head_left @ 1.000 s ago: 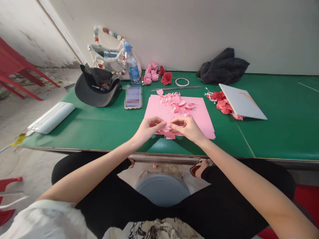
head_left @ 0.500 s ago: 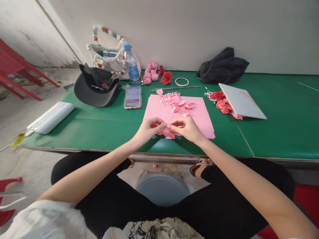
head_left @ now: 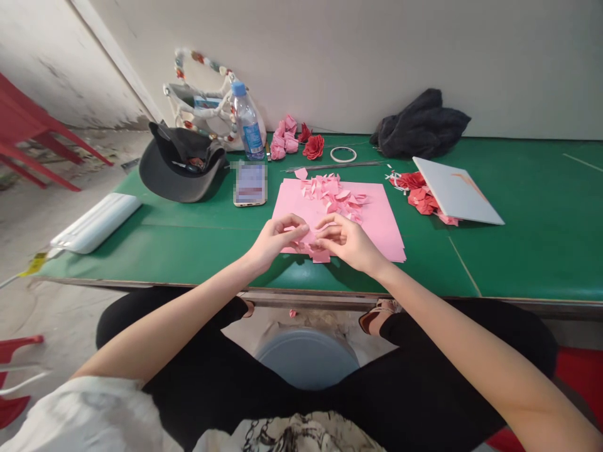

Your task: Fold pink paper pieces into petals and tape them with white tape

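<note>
Green tabletop point(head_left: 527, 251) surrounded pink sheets point(head_left: 384, 235); toward six o'clock, the left hand point(head_left: 279, 238) pinched a pink piece point(head_left: 309, 237), while the right hand point(head_left: 347, 242) had just loosened its fingers, seemingly releasing it.

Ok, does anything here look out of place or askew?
Two things: a pinkish-red scrap lies on the floor, away from the pink paper pieces on the table, and the white board sits aslant over folded red paper, perhaps squashing it.

Loose white sleeve point(head_left: 89, 414), pale top point(head_left: 301, 434) with dark chain-like print, black trousers point(head_left: 202, 373), strappy sandals point(head_left: 387, 306)
</note>
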The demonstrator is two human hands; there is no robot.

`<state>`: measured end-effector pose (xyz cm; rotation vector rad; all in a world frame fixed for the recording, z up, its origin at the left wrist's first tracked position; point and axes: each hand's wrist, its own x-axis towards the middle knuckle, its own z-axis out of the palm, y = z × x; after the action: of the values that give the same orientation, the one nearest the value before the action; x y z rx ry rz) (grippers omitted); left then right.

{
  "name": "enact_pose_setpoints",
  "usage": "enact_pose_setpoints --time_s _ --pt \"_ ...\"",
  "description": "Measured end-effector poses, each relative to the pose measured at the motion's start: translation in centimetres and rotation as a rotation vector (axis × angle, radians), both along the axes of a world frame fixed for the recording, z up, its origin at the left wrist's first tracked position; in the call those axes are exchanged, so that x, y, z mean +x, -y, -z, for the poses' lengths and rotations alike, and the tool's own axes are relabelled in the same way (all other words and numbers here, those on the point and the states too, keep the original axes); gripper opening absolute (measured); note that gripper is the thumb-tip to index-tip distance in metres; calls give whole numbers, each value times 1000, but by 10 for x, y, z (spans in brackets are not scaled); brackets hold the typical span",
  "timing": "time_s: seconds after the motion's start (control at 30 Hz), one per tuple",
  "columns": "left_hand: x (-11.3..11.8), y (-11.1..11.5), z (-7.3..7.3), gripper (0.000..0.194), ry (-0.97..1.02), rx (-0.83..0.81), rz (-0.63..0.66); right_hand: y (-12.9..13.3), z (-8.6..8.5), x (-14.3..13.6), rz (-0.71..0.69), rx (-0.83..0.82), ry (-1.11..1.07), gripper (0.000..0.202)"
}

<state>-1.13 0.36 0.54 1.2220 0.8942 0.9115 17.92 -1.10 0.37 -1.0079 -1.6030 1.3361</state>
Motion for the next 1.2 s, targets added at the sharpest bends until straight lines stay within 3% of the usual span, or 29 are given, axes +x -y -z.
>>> enact_pose_setpoints --time_s 0.17,0.33,0.43,0.6,0.73,0.93,1.2 --pt "-8 -8 -4 21 44 -170 89 -3 -6 9 -159 105 -22 31" --pt "-9 -9 -3 24 59 -232 237 0 -2 6 -257 84 -24 15" --pt "-8 -8 -2 23 82 -248 223 2 2 4 -204 50 -21 13" --pt "-10 -11 -3 22 79 -277 172 0 2 6 -42 163 18 14" --pt "-9 -11 -1 20 78 -276 162 -2 4 6 -9 201 13 11" --pt "-5 -6 6 20 95 -201 46 -2 9 0 52 169 -74 15" --pt "-4 -5 7 22 78 -214 33 -2 12 -1 152 82 -21 25"
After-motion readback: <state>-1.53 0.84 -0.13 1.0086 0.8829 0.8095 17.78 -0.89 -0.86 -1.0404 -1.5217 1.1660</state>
